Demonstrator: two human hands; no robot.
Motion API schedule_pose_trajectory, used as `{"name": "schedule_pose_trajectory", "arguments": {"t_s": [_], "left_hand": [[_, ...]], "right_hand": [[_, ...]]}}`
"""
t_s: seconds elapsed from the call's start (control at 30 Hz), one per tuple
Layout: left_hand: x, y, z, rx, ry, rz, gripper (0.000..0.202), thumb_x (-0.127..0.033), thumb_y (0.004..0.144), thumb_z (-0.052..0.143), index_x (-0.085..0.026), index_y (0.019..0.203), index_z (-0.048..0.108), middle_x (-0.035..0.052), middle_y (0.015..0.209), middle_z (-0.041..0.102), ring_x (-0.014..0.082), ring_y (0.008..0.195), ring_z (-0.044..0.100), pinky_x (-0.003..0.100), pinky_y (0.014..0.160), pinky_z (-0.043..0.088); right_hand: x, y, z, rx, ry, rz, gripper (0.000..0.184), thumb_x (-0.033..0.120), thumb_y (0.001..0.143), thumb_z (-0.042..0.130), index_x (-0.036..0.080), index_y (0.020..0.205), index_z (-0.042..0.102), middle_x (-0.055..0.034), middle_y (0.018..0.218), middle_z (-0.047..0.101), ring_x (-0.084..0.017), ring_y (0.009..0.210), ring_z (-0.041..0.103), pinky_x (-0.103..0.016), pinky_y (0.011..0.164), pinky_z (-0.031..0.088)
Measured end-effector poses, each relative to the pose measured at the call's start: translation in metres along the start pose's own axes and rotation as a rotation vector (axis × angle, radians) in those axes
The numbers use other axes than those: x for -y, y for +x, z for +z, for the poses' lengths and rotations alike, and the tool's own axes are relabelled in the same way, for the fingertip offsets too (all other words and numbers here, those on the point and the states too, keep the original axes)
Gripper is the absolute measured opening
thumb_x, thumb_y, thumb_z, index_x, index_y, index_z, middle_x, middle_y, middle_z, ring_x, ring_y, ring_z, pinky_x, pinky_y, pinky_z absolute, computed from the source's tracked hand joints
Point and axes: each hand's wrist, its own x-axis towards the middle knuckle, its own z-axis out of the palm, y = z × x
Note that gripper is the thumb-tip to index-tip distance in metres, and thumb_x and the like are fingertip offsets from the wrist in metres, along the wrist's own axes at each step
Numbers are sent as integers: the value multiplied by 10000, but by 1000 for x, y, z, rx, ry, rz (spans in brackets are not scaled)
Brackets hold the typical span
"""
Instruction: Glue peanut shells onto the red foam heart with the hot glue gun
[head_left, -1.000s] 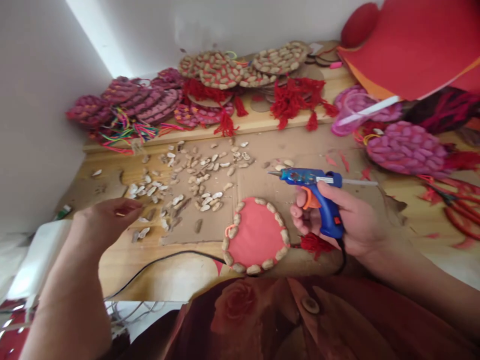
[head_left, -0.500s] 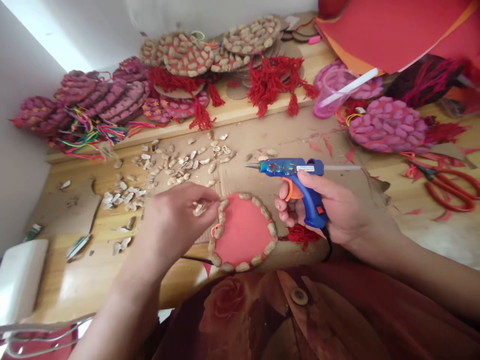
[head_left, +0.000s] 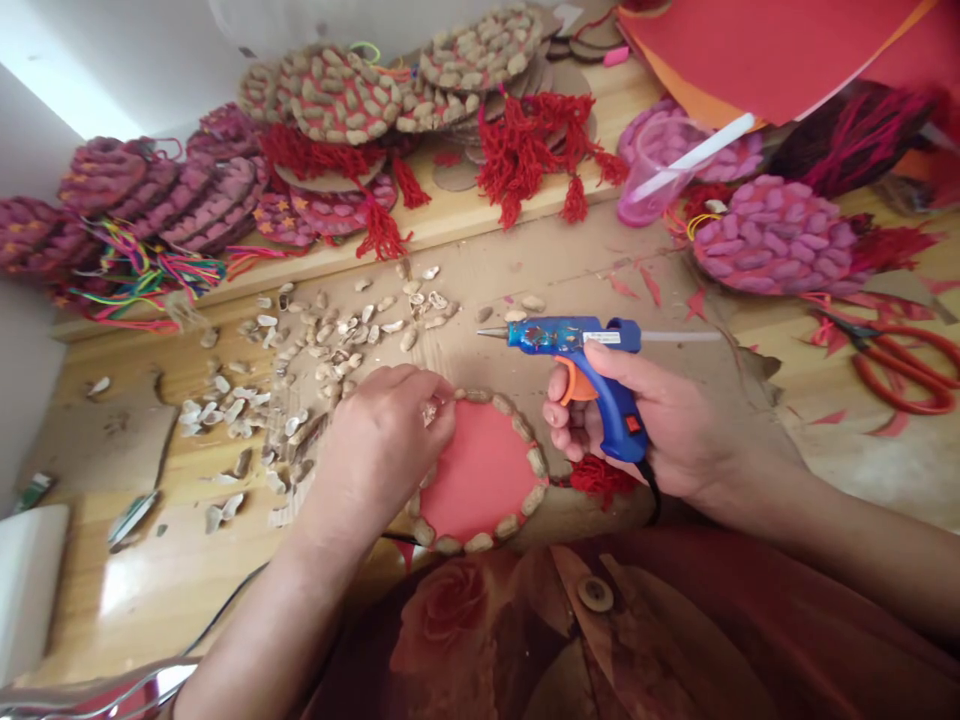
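Your peanut-edged red disc (head_left: 480, 470) lies at six o'clock. Your left hand (head_left: 375, 430) pinches a mostly hidden peanut piece (head_left: 429, 412) by the disc's eleven o'clock rim; your right hand (head_left: 660, 420) grips the blue glue gun (head_left: 544, 336), nozzle (head_left: 493, 332) toward nine. Loose shells (head_left: 330, 368) scatter at the disc's ten o'clock.

Worktable, with clock positions read from the coral disc (head_left: 484, 470) and 12 farthest from the wearer. A cardboard sheet (head_left: 562, 255) covers part of the wooden table (head_left: 187, 560); the disc rests at the sheet's near edge. Loose peanuts (head_left: 349, 336) lie on the sheet at 10–11 o'clock; shells (head_left: 235, 411) lie on bare wood toward 9–10. Scissors (head_left: 862, 335) lie among red scraps (head_left: 891, 424) near 3. A raised wooden ledge (head_left: 450, 210) carries purple-covered discs (head_left: 172, 200) at 10, peanut-covered discs (head_left: 345, 97) at 11.
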Motion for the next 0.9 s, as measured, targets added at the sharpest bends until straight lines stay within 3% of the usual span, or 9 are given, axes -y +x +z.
{"name": "schedule_pose_trajectory", "arguments": {"t_s": [0.43,0.6,0.9], "left_hand": [[-3,-1,-1,80,65,-96,118,-223,884,557,-208,886,674,51,847,711,224,780,681,323,707,483],[0,-1,-4,112,-17,-145,161,-274,904,546,-224,869,695,39,816,741,200,742,688,297,686,487],[12,3,-13,39,-134,-189,228,-305,911,579,-276,1000,786,-3,967,800,210,854,736,319,857,567]], "right_hand": [[-3,2,-4,68,-6,87,404,496,961,542,183,759,697,-63,669,683,-164,587,661,-257,594,560],[-3,2,-4,66,-20,82,393,483,966,534,192,779,720,-67,687,693,-164,608,683,-258,655,594],[-3,2,-4,50,-23,69,373,476,954,566,178,791,722,-80,751,730,-169,636,708,-263,650,605]]}}
